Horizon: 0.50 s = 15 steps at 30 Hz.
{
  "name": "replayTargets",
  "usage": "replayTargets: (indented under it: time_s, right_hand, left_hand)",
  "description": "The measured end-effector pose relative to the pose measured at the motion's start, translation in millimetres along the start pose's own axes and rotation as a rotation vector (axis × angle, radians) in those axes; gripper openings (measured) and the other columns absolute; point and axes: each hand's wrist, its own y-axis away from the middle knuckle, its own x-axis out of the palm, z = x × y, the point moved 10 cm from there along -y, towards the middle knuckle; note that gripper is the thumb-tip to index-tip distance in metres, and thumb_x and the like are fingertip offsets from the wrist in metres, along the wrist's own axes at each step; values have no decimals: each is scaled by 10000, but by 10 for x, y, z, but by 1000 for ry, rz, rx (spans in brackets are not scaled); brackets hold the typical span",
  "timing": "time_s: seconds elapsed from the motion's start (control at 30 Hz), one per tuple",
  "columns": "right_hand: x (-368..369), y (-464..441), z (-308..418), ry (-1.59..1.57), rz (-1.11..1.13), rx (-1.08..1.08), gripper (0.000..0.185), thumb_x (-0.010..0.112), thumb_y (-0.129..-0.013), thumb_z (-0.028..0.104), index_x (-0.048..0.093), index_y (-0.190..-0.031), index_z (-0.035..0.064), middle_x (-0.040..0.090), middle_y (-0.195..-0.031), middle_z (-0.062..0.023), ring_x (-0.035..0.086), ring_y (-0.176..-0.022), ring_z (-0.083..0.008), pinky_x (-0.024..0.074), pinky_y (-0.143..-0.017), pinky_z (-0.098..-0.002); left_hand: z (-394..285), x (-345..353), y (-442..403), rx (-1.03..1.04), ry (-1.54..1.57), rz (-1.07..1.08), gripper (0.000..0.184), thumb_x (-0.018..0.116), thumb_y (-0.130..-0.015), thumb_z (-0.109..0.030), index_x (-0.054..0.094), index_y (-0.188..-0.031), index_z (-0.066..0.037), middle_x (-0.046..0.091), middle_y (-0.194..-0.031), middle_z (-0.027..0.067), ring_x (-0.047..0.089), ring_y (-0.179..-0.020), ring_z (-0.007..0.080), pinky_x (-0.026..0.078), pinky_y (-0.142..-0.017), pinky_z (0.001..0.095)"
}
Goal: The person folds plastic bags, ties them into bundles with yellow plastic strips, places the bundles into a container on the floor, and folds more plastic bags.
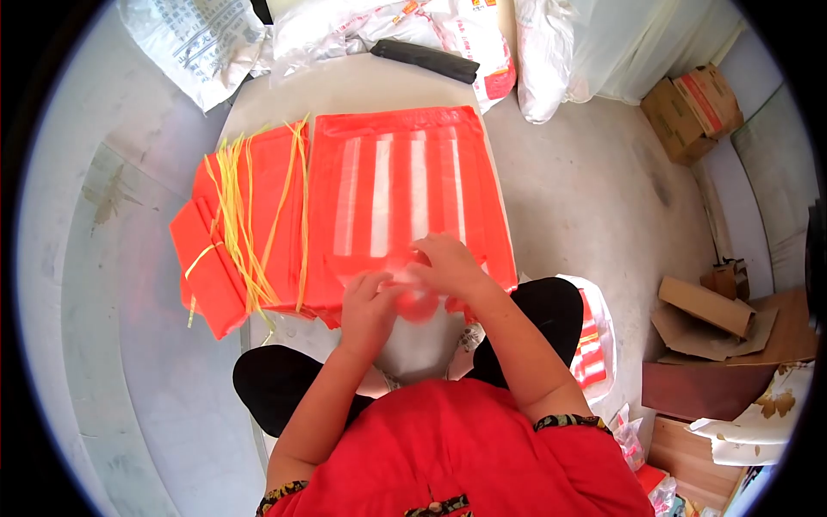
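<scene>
Your left hand (369, 303) and right hand (450, 265) pinch blurred red-and-clear plastic film (419, 304) between them. Just beyond them lies striped red plastic (398, 185); to their left, yellow ties (234, 215) drape over red bundles (274, 168). Farther off, the lettering on a white sack (200, 45) is illegible.

Grey floor (594, 198); whitish drape (646, 43) beyond; brown cartons (676, 129) beside pale wall (780, 164).
</scene>
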Motion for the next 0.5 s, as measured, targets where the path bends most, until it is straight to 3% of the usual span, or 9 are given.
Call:
replayTargets:
  time_s: [0.17, 0.4, 0.5]
  right_hand:
    - [-20, 87, 49, -46, -113, -53, 298, 720, -914, 236, 758, -1123, 28, 697, -1031, -147, 628, -1049, -352, 522, -921, -452]
    - [37, 65, -50, -149, -130, -52, 199, 697, -916, 118, 748, -1090, 35, 698, -1025, -142, 627, -1029, -360, 526, -890, -457]
    - [-281, 256, 209, -158, -364, -214, 193, 716, -891, 95, 731, -1074, 36, 703, -1034, -127, 631, -1028, -348, 528, -888, -460]
  left_hand:
    - [84, 189, -166, 62, -6, 72, 286, 703, -740, 45, 741, -1007, -51, 694, -1227, 132, 628, -1176, 383, 501, -1025, 489]
    - [529, 487, -216, -231, 151, 165, 201, 755, -807, -25, 711, -1003, -13, 725, -1099, 131, 668, -1041, 342, 541, -914, 429]
    - [525, 496, -300, -280, 91, 204, 222, 758, -827, -41, 700, -1040, -12, 724, -1036, 140, 669, -985, 343, 544, -867, 424]
